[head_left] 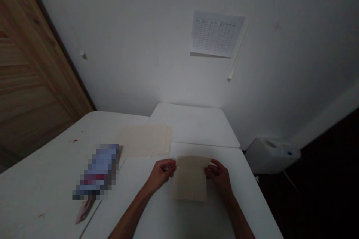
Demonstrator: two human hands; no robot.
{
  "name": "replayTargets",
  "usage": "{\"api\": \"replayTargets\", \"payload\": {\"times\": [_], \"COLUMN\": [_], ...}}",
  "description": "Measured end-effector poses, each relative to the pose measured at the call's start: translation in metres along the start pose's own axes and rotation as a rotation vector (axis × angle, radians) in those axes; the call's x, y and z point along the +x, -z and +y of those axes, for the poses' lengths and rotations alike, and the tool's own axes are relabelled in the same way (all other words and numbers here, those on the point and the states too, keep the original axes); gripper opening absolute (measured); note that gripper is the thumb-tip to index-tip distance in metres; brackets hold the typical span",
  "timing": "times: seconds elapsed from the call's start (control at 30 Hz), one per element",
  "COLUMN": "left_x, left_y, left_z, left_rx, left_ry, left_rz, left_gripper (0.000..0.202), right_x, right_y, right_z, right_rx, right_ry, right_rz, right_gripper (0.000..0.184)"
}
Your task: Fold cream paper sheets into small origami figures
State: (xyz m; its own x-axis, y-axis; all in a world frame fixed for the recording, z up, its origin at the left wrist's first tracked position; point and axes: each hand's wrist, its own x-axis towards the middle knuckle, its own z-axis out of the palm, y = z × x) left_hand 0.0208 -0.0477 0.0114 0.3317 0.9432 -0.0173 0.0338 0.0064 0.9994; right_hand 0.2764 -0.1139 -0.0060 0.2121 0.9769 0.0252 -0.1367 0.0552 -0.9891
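The largest thing before me is a smooth white painted wall (pixel 157 37), spanning 10 o'clock round to 2 o'clock, with a brown wooden plank panel (pixel 33 71) meeting it at 10 o'clock. A white printed grid chart (pixel 215 33) is fixed to the wall at 12 o'clock. Below it, 3 white round-cornered tabletops (pixel 196 123) butt together, and a white plastic canister (pixel 272 155) sits beyond their edge at 2 o'clock.

On the tabletops, a stack of cream paper sheets (pixel 144 140) lies at 12 o'clock. A blue-and-red packet (pixel 97 170), too blurred to read, lies at 10 o'clock, with a pinkish strip (pixel 85 209) touching its lower end. A small red mark (pixel 73 141) stains the table further out.

A rectangular cream paper sheet (pixel 190 179) sits at 12 o'clock, close to me and between my 2 hands. The fingers of my left hand (pixel 161 174) are curled, grasping its left edge, and the fingers of my right hand (pixel 219 176) grasp its right edge. I cannot tell whether its lower edge touches the table.
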Motion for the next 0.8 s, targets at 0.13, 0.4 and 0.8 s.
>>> {"api": "replayTargets", "payload": {"times": [0.13, 0.4, 0.8], "left_x": [0.001, 0.003, -0.004], "left_y": [0.004, 0.005, -0.008], "left_z": [-0.005, -0.008, 0.007], "left_rx": [-0.014, -0.052, 0.009], "left_ry": [-0.018, -0.13, -0.242], "left_rz": [-0.04, -0.126, -0.203], "left_gripper": [0.023, 0.021, 0.021], "right_x": [0.0, -0.002, 0.01], "right_y": [0.002, 0.005, -0.013], "right_z": [-0.001, -0.003, -0.036], "right_rx": [-0.058, -0.135, -0.352], "right_ry": [0.018, 0.019, -0.023], "right_rz": [-0.011, -0.045, -0.445], "right_gripper": [0.056, 0.041, 0.039]}}
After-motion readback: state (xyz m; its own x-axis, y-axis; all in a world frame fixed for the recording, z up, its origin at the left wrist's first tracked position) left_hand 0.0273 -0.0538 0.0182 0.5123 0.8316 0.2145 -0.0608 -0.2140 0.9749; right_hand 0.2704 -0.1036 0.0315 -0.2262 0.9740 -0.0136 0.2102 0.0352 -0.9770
